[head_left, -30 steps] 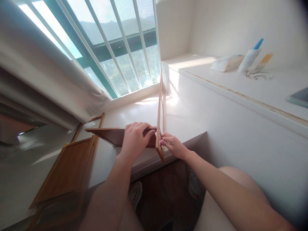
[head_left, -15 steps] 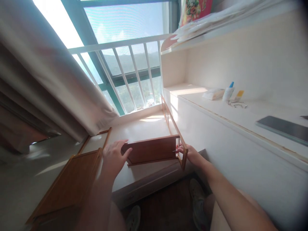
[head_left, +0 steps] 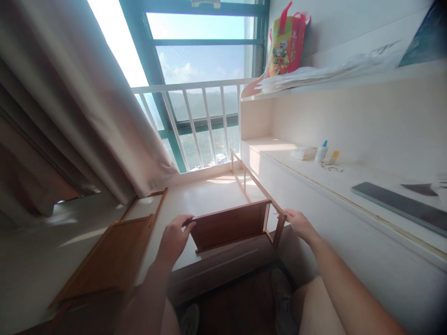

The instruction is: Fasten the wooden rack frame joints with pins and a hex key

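Note:
A reddish-brown wooden panel [head_left: 230,226] stands on its long edge across the white ledge. My left hand [head_left: 178,235] pinches its upper left corner between thumb and fingers. At the panel's right end, a slim wooden frame [head_left: 258,182] runs back toward the window. My right hand [head_left: 296,223] grips the near corner of this frame, thumb and fingers closed round it. A thin pin-like piece shows by the right fingertips; I cannot tell whether the fingers hold it. Panel and frame meet near the right hand.
More wooden panels [head_left: 108,256] lie at the left beneath the curtain [head_left: 87,102]. On the right counter [head_left: 314,179] are a white bottle with a blue cap [head_left: 321,152], a yellow-capped item [head_left: 334,156], small metal parts and a dark phone-like slab [head_left: 398,204]. A white railing [head_left: 206,111] fronts the window.
The view has tilted upward, showing more window and the whole bag on the shelf. My right hand has shifted from inside the frame to its outer near corner. The left still holds the panel.

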`<move>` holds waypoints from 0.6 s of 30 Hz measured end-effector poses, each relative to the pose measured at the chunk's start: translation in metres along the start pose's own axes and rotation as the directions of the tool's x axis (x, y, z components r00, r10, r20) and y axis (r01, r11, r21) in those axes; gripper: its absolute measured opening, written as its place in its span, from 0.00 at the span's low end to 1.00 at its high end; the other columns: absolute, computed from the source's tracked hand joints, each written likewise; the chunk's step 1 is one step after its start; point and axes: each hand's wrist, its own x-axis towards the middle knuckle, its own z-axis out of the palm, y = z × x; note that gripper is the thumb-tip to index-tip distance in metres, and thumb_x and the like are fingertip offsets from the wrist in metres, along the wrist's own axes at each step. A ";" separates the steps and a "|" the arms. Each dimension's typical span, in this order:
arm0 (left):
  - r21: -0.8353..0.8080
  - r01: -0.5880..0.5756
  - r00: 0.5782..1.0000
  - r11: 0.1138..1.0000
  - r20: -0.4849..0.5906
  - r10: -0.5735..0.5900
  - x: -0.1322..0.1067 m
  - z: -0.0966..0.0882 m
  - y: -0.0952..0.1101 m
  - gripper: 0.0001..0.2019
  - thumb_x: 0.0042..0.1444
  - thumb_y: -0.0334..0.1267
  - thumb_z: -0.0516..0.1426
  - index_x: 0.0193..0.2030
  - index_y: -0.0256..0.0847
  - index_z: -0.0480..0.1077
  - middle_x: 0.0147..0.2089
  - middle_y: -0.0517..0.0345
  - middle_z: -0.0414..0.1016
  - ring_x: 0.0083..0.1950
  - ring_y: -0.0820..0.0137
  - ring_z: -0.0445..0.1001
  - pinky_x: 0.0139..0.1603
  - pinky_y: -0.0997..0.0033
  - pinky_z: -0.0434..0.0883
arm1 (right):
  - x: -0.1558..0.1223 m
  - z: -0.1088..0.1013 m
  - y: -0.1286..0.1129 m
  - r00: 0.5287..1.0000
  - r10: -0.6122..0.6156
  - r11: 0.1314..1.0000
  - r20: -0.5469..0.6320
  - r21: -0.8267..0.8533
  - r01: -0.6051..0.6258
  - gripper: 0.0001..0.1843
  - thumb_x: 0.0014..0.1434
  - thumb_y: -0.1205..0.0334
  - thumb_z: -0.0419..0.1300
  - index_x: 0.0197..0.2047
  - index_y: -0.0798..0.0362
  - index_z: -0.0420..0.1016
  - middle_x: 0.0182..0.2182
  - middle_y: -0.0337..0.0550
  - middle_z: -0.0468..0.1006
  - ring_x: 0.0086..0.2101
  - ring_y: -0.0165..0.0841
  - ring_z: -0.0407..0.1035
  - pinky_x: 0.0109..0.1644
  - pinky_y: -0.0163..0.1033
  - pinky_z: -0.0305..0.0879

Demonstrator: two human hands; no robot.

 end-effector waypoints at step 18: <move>-0.284 0.062 0.997 0.957 -0.019 -0.070 -0.043 0.029 0.009 0.17 0.61 0.49 0.60 0.51 0.42 0.75 0.40 0.54 0.82 0.39 0.67 0.79 0.43 0.64 0.78 | -0.152 0.025 -0.049 0.936 -0.143 0.990 -0.323 -0.033 0.140 0.20 0.67 0.43 0.56 0.39 0.50 0.80 0.37 0.47 0.81 0.38 0.41 0.75 0.47 0.45 0.72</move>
